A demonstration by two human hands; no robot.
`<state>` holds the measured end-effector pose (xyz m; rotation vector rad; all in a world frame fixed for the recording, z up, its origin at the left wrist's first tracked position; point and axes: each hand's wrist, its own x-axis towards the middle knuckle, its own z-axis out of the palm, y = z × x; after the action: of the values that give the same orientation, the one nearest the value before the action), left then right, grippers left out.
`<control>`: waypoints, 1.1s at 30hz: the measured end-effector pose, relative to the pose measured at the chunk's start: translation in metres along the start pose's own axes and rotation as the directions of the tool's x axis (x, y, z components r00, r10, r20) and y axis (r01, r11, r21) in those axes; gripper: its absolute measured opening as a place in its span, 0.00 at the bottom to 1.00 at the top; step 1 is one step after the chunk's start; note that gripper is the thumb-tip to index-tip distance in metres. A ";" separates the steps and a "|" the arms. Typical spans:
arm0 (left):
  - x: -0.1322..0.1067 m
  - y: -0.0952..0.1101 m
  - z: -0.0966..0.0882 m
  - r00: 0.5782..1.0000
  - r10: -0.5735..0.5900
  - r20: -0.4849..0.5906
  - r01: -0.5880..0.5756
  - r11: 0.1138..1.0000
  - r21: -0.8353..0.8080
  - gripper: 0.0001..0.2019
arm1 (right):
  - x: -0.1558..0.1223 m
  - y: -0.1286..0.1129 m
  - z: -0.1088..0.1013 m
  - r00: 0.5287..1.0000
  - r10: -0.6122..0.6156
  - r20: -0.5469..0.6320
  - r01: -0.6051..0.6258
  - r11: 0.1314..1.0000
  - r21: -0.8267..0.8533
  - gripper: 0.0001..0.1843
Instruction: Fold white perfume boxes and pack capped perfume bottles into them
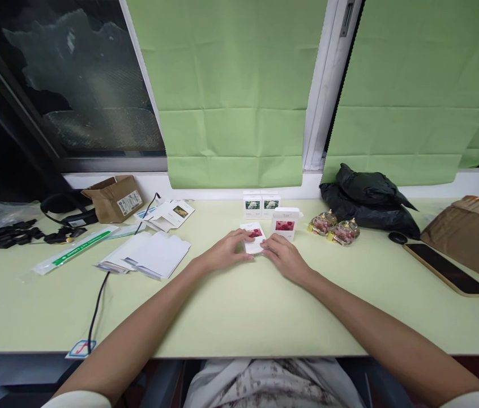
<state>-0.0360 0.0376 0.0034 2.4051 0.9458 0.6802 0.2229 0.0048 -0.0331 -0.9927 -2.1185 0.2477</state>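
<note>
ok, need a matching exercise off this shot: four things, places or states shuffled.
1. left red-flower box
2. phone
3. black bags
4. carton

A. open-topped, back left
B. between left hand and right hand
C. at the back, behind the gold-topped baubles
D. screen dark, far right

Pairs: 1-B, 2-D, 3-C, 4-A

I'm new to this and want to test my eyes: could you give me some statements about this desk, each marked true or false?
1. The left hand and right hand both touch a white box with a red-flower picture. True.
2. The phone lies at the far left. False: the phone is on the right, near a brown package.
3. The black plastic bags are right of the white-flower boxes. True.
4. The second red-flower box lies flat. False: it stands upright.
</note>
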 end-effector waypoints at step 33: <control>-0.002 -0.025 0.003 0.979 -0.188 -0.076 0.172 0.969 -0.178 0.51 | -0.001 0.001 -0.001 0.999 0.044 0.031 -0.045 0.998 0.047 0.13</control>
<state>-0.0477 0.0521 -0.0142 2.1240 1.0819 0.7770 0.2251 0.0043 -0.0334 -1.0148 -2.1095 0.3352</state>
